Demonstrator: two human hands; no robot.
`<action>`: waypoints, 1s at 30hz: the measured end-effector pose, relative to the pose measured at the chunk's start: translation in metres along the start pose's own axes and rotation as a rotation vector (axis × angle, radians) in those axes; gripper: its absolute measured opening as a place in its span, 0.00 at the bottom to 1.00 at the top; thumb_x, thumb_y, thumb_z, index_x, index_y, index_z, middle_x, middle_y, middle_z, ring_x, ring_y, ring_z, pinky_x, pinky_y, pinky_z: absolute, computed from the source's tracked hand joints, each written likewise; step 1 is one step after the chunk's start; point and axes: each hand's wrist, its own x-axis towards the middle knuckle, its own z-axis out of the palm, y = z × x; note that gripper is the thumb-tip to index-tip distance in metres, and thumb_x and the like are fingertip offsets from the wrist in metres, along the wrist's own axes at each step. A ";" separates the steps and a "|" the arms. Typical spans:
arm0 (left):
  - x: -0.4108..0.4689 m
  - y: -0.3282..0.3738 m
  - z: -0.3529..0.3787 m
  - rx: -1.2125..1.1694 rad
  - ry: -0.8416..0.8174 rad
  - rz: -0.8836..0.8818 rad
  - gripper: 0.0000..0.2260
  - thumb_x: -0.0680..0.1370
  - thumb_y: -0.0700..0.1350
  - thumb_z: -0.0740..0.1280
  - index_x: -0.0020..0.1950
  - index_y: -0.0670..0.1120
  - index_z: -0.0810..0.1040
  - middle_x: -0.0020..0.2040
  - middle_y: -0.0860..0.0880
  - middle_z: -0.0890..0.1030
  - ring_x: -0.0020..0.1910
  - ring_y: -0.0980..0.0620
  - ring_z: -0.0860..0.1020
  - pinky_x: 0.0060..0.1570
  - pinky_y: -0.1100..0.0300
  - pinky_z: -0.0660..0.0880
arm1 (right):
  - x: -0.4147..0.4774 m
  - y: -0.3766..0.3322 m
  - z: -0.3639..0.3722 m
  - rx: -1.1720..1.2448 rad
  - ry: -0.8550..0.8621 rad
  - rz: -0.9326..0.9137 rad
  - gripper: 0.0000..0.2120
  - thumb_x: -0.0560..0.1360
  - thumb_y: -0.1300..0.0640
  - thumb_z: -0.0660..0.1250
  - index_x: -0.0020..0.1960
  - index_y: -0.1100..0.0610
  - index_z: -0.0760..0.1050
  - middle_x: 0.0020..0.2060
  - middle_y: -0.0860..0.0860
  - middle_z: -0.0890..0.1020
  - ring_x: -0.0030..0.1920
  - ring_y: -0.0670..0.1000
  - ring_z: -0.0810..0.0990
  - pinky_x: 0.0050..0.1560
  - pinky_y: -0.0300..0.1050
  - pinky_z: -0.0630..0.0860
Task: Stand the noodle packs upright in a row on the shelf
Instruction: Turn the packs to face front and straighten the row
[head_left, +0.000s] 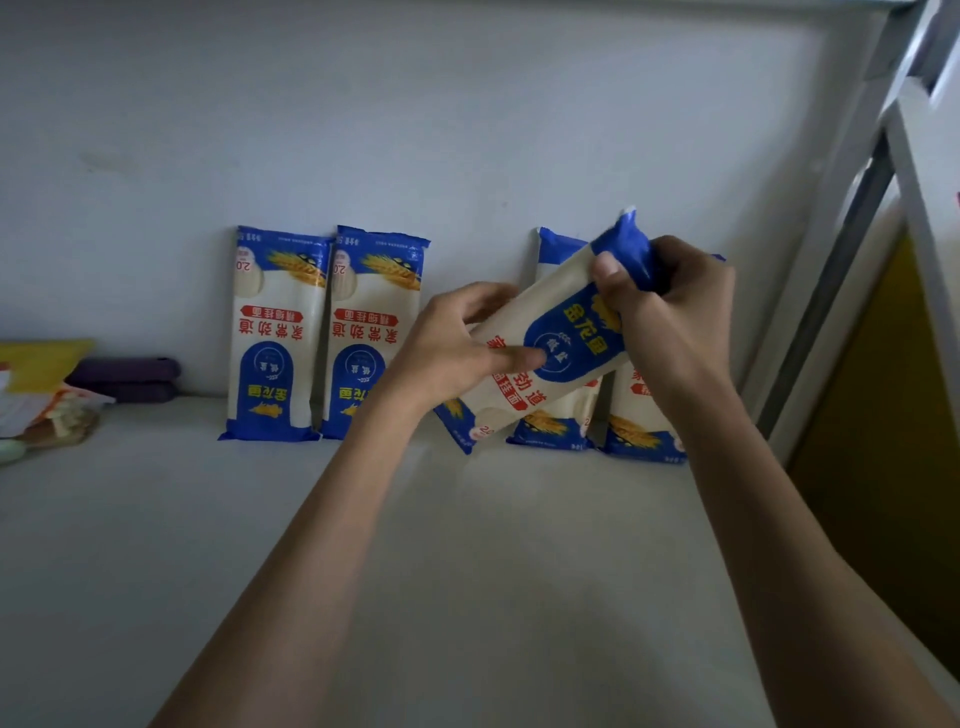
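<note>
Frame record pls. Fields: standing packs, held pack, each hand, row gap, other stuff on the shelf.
standing packs: four against the wall; left pair side by side, right pair partly hidden
held pack: tilted, in front of right pair
left hand: grips its lower half
right hand: grips its upper end
row gap: between the pairs
extras: purple item, yellow packet, far left of shelf

White shelf (208, 519) — four noodle packs (275, 338) upright, perhaps wrappers (52, 410) far left.
</note>
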 end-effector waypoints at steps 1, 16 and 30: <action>0.000 0.000 -0.002 -0.001 -0.052 -0.013 0.24 0.67 0.44 0.80 0.61 0.49 0.78 0.54 0.54 0.84 0.51 0.59 0.83 0.48 0.62 0.81 | 0.000 -0.002 0.001 -0.024 -0.011 -0.026 0.17 0.74 0.53 0.70 0.44 0.69 0.73 0.37 0.60 0.80 0.36 0.51 0.82 0.33 0.42 0.77; -0.004 -0.041 0.019 -0.277 0.295 -0.253 0.12 0.67 0.37 0.79 0.48 0.46 0.84 0.44 0.49 0.86 0.43 0.52 0.85 0.43 0.59 0.82 | 0.001 0.007 0.008 -0.179 -0.256 0.225 0.38 0.64 0.45 0.77 0.68 0.58 0.67 0.54 0.50 0.79 0.51 0.48 0.79 0.41 0.37 0.76; -0.011 -0.078 0.002 0.089 -0.016 -0.435 0.29 0.66 0.35 0.79 0.64 0.47 0.75 0.58 0.49 0.82 0.57 0.50 0.79 0.50 0.56 0.79 | -0.066 0.084 0.076 -0.292 -0.376 0.438 0.23 0.69 0.68 0.72 0.62 0.59 0.71 0.60 0.53 0.78 0.63 0.55 0.76 0.57 0.48 0.75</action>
